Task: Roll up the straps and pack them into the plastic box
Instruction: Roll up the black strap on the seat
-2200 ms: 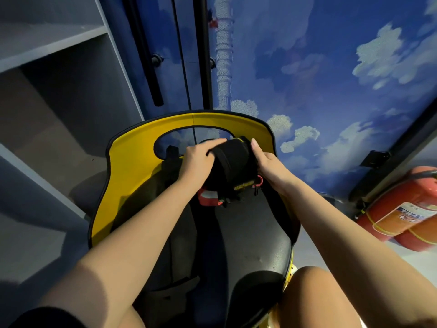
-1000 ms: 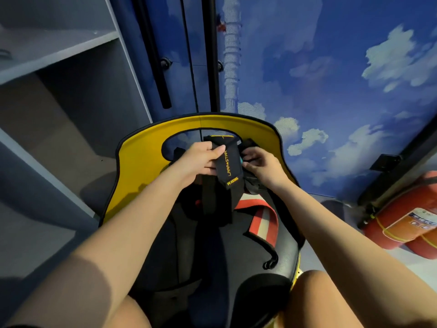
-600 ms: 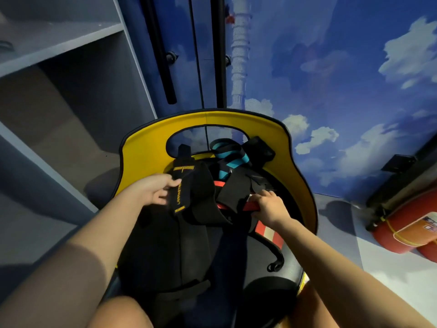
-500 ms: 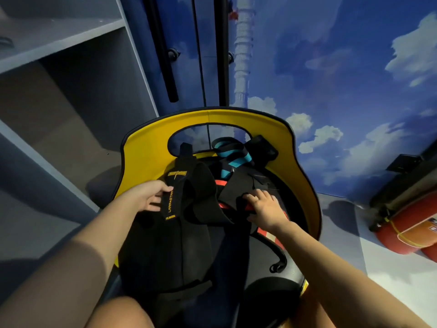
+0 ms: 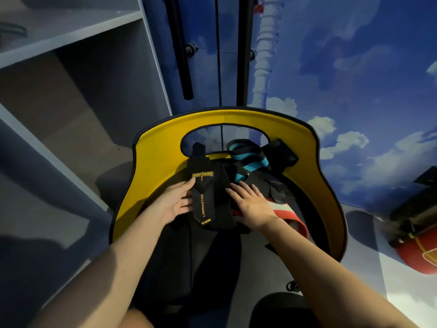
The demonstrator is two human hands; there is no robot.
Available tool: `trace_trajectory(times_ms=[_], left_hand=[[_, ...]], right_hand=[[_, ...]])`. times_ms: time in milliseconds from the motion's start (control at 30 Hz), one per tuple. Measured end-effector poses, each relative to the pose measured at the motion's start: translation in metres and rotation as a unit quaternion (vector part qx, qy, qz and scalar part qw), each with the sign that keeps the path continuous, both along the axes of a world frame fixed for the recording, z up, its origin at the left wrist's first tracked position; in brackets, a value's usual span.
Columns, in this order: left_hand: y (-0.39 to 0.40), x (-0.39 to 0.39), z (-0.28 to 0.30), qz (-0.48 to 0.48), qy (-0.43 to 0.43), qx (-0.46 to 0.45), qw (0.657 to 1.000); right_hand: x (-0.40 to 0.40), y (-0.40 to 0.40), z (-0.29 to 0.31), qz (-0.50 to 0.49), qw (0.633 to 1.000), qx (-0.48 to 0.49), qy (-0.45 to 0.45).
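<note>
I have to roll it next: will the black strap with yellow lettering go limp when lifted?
Probably floppy: the black strap drapes in soft folds over the chair seat. It looks like padded fabric, so likely light and grippy rather than slippery.

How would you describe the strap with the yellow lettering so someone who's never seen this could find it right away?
Look at the yellow-backed chair in the middle; a heap of straps lies on its dark seat. The black strap sits between the left hand and right hand. It alone carries yellow lettering; its neighbours are a teal-striped strap and a red-and-white strap.
</note>
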State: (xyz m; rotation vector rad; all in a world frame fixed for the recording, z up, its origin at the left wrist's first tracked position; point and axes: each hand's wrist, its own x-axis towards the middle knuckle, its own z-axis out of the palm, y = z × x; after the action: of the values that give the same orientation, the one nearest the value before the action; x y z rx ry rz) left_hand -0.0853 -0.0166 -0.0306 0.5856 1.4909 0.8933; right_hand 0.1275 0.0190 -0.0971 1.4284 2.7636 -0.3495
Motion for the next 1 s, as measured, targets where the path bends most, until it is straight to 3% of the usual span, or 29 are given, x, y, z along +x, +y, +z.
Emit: trace_trajectory(times_ms=[167, 300, 467, 633, 767, 833, 1000], left_hand=[[0.010, -0.006, 0.002, 0.033, 0.053, 0.018, 0.998], [0.015, -0.010, 0.007, 0.110, 0.018, 0.011, 0.994], [0.012, -0.018, 0.005, 0.109, 0.029, 0.012, 0.994], [0.009, -0.023, 0.010, 0.107, 0.019, 0.018, 0.994], [0.006, -0.021, 0.015, 0.073, 0.026, 0.009, 0.997], [0.006, -0.017, 0.017, 0.047, 0.031, 0.012, 0.998], [0.006, -0.003, 0.028, -0.004, 0.012, 0.031, 0.999]], right_hand=[[0.000, 0.013, -0.001, -0.040, 0.999, 0.013, 0.014], [0.018, 0.020, 0.004, -0.079, 0.996, 0.036, 0.031], [0.051, 0.030, 0.009, -0.202, 0.978, 0.031, 0.038], [0.080, 0.032, 0.010, -0.249, 0.967, 0.060, 0.003], [0.079, 0.022, 0.014, -0.226, 0.974, -0.014, -0.026], [0.068, 0.016, 0.019, -0.195, 0.979, -0.049, 0.016], [0.024, 0.009, 0.044, -0.106, 0.971, -0.012, 0.216]])
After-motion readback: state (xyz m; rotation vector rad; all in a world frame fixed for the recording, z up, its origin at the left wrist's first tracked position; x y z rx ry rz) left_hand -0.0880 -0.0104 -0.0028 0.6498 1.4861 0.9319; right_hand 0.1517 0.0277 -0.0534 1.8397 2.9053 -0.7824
